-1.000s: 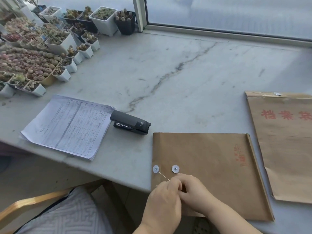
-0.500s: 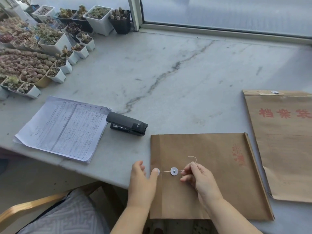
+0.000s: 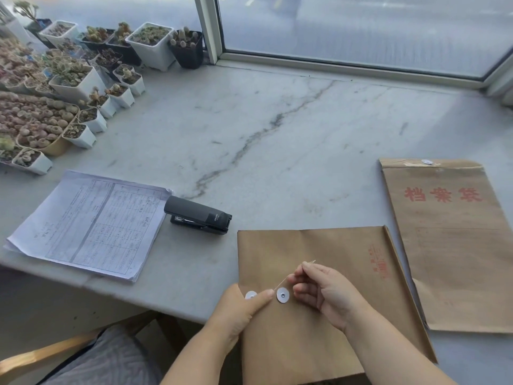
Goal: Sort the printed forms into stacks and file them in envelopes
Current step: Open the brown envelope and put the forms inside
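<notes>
The near envelope (image 3: pixel 319 273) lies at the front edge of the marble counter (image 3: pixel 277 134), overhanging it. The left hand (image 3: pixel 238 309) grips its flap end, thumb between the two closure discs (image 3: pixel 283 295). The right hand (image 3: pixel 324 290) pinches the closure string (image 3: pixel 281 282). The printed forms (image 3: pixel 88 223) lie to the left, beside a stapler (image 3: pixel 198 215); a second envelope (image 3: pixel 455 245) lies to the right
</notes>
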`<state>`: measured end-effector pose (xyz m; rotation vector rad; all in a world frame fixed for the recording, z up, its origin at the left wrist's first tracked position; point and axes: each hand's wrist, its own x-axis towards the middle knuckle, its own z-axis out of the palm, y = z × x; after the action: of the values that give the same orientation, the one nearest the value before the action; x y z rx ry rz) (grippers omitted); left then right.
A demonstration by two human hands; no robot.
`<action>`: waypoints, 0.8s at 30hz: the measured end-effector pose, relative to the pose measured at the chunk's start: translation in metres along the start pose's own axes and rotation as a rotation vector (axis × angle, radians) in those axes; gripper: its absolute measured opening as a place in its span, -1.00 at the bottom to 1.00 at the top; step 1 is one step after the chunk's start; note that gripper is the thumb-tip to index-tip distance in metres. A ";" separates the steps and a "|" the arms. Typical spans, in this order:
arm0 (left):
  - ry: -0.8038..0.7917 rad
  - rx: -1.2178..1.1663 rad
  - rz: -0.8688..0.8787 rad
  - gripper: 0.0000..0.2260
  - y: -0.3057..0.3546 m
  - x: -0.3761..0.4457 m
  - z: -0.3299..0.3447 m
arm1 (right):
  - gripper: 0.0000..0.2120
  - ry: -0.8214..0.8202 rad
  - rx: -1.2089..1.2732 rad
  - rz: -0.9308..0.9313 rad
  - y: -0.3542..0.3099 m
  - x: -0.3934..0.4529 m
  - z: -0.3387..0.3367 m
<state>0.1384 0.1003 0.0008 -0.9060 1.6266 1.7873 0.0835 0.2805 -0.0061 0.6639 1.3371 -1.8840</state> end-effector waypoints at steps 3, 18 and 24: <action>-0.049 -0.045 0.012 -0.61 0.009 -0.007 -0.004 | -0.68 0.054 -0.548 -0.277 -0.016 -0.003 0.000; -0.123 -0.104 0.091 -0.57 0.058 -0.044 -0.002 | -0.71 0.078 -1.601 -1.330 -0.013 -0.086 0.017; -0.270 0.062 0.240 -0.73 0.078 -0.071 0.014 | -0.81 -0.093 -1.555 -0.965 -0.068 -0.098 0.066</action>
<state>0.1204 0.1077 0.1050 -0.4332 1.6563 1.9100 0.0890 0.2576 0.1284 -0.9773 2.6504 -0.7550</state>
